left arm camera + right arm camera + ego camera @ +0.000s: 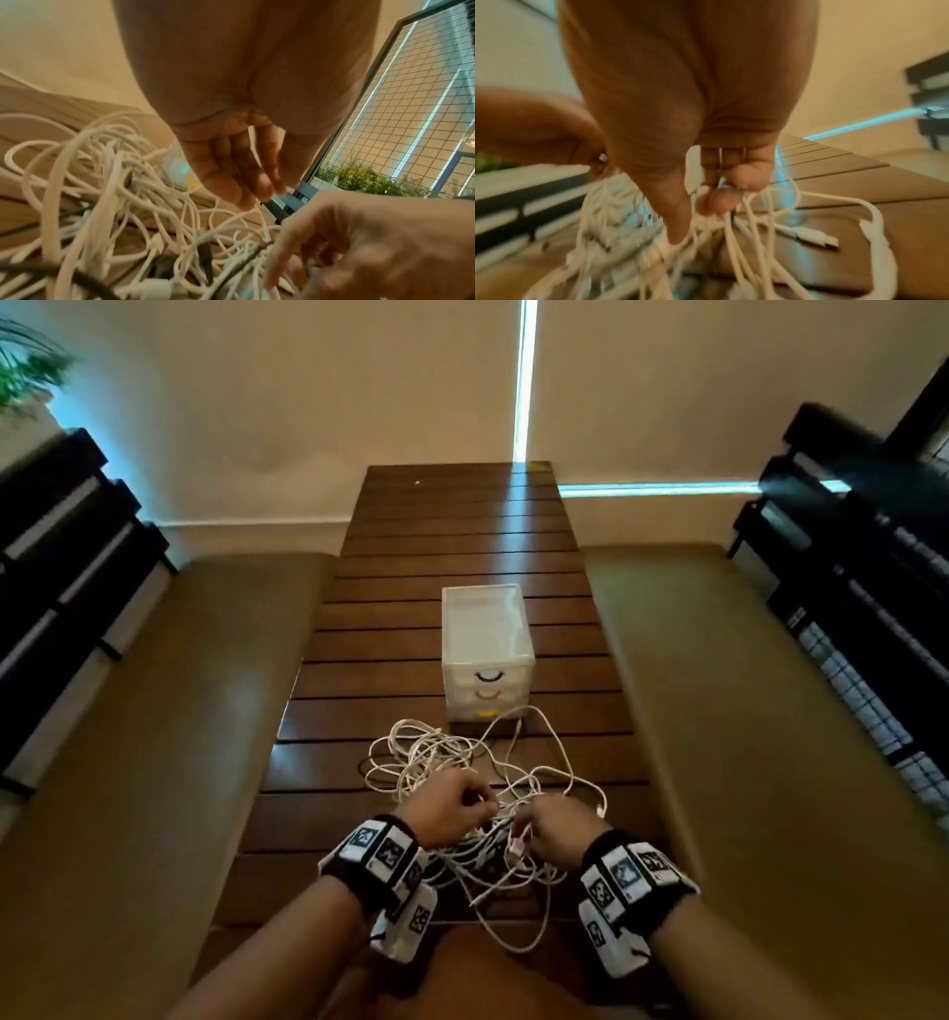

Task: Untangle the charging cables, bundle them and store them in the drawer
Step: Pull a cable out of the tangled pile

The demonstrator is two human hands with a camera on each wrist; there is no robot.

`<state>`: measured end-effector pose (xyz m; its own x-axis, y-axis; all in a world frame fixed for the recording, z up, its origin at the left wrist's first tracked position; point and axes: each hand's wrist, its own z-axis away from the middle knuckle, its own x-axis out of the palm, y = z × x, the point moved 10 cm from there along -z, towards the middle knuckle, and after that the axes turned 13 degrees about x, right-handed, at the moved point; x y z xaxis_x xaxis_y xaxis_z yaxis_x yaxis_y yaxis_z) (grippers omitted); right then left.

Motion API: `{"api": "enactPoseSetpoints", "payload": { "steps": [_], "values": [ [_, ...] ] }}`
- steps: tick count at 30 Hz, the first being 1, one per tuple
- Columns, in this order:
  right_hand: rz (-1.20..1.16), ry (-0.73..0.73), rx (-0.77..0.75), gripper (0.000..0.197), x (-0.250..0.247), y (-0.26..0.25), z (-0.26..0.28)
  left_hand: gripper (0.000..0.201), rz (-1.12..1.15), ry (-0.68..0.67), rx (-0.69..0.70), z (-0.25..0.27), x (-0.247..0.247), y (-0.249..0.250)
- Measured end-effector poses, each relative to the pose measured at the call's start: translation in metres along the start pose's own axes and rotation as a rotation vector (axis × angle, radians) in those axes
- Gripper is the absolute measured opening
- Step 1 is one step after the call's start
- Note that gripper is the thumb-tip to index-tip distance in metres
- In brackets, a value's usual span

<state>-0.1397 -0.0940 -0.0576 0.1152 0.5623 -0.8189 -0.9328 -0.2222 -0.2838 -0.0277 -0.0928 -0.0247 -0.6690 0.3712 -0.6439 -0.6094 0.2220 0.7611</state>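
A tangle of white charging cables lies on the slatted wooden table, just in front of a small translucent drawer unit with all its drawers closed. Both hands work in the near side of the tangle. My left hand pinches a metal cable plug at its fingertips; in the left wrist view its fingers hang over the cables. My right hand has its fingers curled round several strands. A loose USB plug lies on the table.
Olive cushioned benches flank the table, left and right. Black wire racks stand beyond each bench. A green plant sits by a mesh rack. Bare table stretches behind the drawer unit.
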Motion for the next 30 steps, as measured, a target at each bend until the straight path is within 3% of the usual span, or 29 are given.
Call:
{"api": "enactPoseSetpoints", "payload": {
  "steps": [4, 9, 18, 21, 24, 26, 30],
  "values": [
    [0.136, 0.043, 0.007, 0.021, 0.014, 0.005, -0.002, 0.011, 0.022, -0.049, -0.039, 0.0, 0.02, -0.005],
    [0.236, 0.141, -0.055, 0.019, 0.011, 0.001, -0.004, 0.016, 0.077, -0.006, -0.058, 0.003, 0.019, -0.015],
    [0.296, 0.109, -0.121, 0.021, 0.016, -0.001, -0.005, 0.015, 0.126, 0.05, -0.07, 0.006, 0.018, -0.024],
    [0.019, 0.148, -0.117, 0.016, -0.001, -0.003, -0.005, 0.018, 0.174, 0.081, -0.074, 0.008, 0.014, -0.022],
    [-0.597, 0.103, -0.107, 0.006, -0.025, -0.009, 0.004, 0.027, 0.359, 0.127, -0.022, 0.009, 0.009, -0.01],
    [-0.866, 0.064, -0.105, 0.003, -0.04, -0.017, 0.012, 0.025, 0.526, 0.218, 0.05, 0.01, -0.001, 0.004],
    [-1.144, 0.014, -0.041, 0.014, -0.058, -0.018, 0.013, 0.017, 0.73, 0.415, 0.099, 0.01, -0.026, 0.017]
  ]
}}
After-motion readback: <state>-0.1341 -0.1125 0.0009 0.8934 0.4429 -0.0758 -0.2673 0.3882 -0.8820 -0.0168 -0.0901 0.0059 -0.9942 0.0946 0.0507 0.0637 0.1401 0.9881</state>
